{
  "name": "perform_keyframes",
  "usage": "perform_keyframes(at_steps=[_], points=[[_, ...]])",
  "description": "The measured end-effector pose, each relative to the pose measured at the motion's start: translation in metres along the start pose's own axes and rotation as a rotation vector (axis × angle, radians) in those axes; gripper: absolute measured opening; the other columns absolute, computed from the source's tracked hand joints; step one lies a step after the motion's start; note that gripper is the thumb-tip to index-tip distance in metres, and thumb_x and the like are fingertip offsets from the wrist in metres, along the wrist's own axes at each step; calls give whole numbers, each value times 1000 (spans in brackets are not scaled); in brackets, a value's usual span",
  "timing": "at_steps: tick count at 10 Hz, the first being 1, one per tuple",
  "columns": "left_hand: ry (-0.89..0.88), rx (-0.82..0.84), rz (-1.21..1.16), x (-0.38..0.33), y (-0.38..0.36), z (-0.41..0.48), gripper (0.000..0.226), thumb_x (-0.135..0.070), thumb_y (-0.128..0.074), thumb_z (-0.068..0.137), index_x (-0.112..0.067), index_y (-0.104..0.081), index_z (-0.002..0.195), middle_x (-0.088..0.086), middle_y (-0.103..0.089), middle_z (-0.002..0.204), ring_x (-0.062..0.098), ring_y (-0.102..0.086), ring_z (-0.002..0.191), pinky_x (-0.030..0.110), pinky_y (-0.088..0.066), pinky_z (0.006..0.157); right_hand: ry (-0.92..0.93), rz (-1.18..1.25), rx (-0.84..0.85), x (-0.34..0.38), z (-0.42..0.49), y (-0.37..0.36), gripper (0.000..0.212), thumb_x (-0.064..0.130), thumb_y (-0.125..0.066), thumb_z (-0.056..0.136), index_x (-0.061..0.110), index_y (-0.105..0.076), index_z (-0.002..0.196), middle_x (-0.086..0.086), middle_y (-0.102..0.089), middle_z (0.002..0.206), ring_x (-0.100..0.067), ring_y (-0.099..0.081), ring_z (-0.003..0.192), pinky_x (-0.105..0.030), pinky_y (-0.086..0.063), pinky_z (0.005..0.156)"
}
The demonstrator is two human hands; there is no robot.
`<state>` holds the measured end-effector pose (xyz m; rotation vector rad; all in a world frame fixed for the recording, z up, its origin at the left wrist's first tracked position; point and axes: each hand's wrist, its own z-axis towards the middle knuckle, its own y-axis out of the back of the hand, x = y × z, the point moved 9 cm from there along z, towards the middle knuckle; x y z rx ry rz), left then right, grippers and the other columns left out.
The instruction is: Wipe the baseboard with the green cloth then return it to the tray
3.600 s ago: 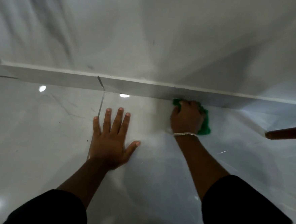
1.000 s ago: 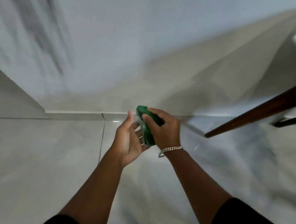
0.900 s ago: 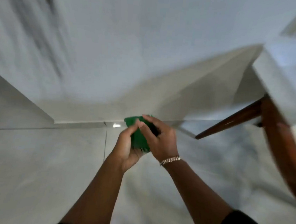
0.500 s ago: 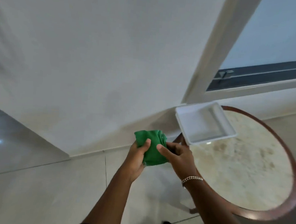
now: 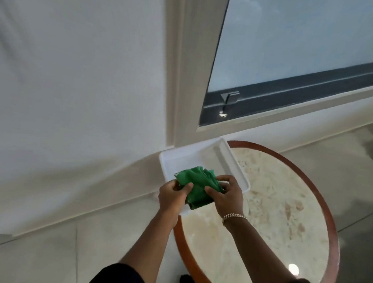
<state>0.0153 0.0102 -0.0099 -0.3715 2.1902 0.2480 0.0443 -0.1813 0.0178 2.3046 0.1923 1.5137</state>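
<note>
The green cloth (image 5: 197, 184) is bunched up between both my hands, over the near part of the white tray (image 5: 188, 158). My left hand (image 5: 173, 196) grips its left side with the thumb on top. My right hand (image 5: 227, 194), with a chain bracelet at the wrist, pinches its right side. Whether the cloth rests on the tray or hangs just above it I cannot tell. The tray sits on the far left edge of a round table and overhangs it. The baseboard (image 5: 83, 214) runs along the foot of the white wall at the left.
The round table (image 5: 271, 213) has a pale marble top and a reddish wooden rim. Behind it stand a white window frame (image 5: 182, 63) and a dark sill with a metal latch (image 5: 227, 102). Glossy floor tiles (image 5: 40, 259) lie to the left.
I have risen from the floor by the baseboard. Both hands have carried the cloth rightward from beside the table to over the tray, and it is more spread out.
</note>
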Motion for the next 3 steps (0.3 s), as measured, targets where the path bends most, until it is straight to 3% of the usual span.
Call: perform_keyframes(at_steps=[1,2,3], points=[[-4,-79,61,34,-30,63,15,-15,-76,81,-19,-69,94,10,-76,99,26,-72,90,46,-62,85,146,-271,-84,-15,61,-13,28,14,-80,74,14,-61,95,2,-63,86,-15,-59,77,-22,-47,64],[15,-43,142,47,-49,95,46,-7,-69,86,-14,-57,129,12,-69,122,24,-66,102,38,-58,91,269,-530,-29,-32,105,-44,21,18,-77,76,11,-62,88,-3,-63,85,-22,-58,77,-31,-48,70],[30,-25,210,46,-43,96,61,-13,-64,90,-17,-39,145,11,-56,140,26,-58,119,37,-50,97,332,-605,-7,-42,119,-54,10,13,-77,74,7,-69,76,-10,-68,82,-28,-63,76,-38,-55,72]])
